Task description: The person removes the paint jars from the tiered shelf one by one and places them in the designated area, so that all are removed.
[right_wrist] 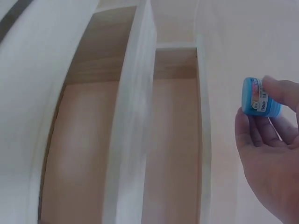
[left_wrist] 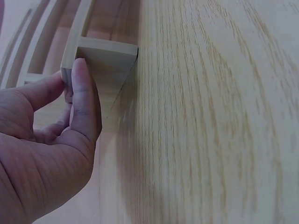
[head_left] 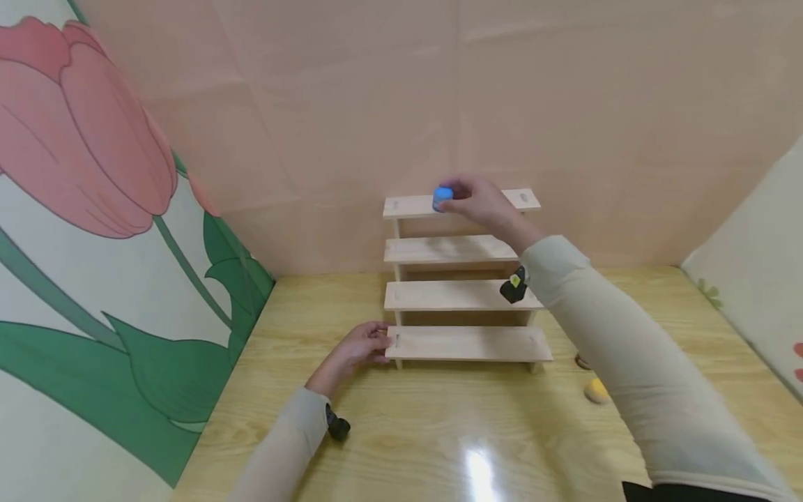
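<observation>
A small blue lidded jar [head_left: 442, 199] with a printed label is held between the thumb and fingers of my right hand [head_left: 479, 202], over the top step of a pale wooden stepped shelf [head_left: 467, 344]. In the right wrist view the jar [right_wrist: 256, 97] shows apart from the top board's edge. My left hand [head_left: 364, 343] pinches the left end of the lowest step. In the left wrist view the thumb and index finger of the left hand [left_wrist: 56, 135] lie on either side of that board's end [left_wrist: 70, 60].
The shelf stands on a wood-grain table [head_left: 439, 432] before a pinkish backdrop [head_left: 351, 125]. Right of it, partly behind my right sleeve, lie a yellow-topped round thing [head_left: 596, 392] and a small dark round thing [head_left: 582, 362]. A tulip-printed panel [head_left: 113, 209] borders the left.
</observation>
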`<state>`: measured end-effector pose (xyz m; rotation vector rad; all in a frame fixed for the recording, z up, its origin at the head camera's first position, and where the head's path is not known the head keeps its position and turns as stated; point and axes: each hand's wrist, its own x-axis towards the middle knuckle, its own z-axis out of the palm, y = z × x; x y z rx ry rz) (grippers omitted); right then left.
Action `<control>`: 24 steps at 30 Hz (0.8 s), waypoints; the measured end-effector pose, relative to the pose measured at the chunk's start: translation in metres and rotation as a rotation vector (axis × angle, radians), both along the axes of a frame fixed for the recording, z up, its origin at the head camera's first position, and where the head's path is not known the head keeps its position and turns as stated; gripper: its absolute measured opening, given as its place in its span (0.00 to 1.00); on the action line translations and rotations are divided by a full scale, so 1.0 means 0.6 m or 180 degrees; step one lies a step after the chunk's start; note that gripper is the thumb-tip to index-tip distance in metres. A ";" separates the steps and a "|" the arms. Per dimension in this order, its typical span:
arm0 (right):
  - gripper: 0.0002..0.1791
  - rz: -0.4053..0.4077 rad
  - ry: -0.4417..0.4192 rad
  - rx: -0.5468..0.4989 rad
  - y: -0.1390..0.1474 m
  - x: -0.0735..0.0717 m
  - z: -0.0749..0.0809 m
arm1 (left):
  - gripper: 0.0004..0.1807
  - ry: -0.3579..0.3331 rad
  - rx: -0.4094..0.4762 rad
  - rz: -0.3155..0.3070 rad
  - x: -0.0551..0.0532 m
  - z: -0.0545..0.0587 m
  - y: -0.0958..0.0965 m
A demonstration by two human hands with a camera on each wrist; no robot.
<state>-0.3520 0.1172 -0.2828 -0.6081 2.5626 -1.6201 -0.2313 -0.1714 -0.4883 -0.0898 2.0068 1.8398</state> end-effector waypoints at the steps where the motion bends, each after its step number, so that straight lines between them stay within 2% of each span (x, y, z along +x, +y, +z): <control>1: 0.26 -0.0008 -0.0024 -0.0020 0.007 0.005 -0.002 | 0.25 -0.0002 0.0001 -0.0003 0.000 0.000 -0.001; 5: 0.27 -0.0067 -0.0094 -0.0026 0.037 0.023 -0.013 | 0.25 0.0000 -0.0011 -0.0003 -0.001 0.001 -0.003; 9: 0.29 -0.0154 -0.0083 0.0124 0.069 0.042 -0.023 | 0.25 0.0000 -0.0019 0.0011 -0.002 0.002 -0.005; 20: 0.31 -0.0194 -0.0100 0.0255 0.167 0.094 -0.052 | 0.26 -0.0027 0.0012 0.0031 -0.007 -0.006 -0.012; 24: 0.31 -0.0274 -0.0154 0.0158 0.200 0.109 -0.066 | 0.26 -0.0020 0.0014 0.0057 -0.009 -0.006 -0.013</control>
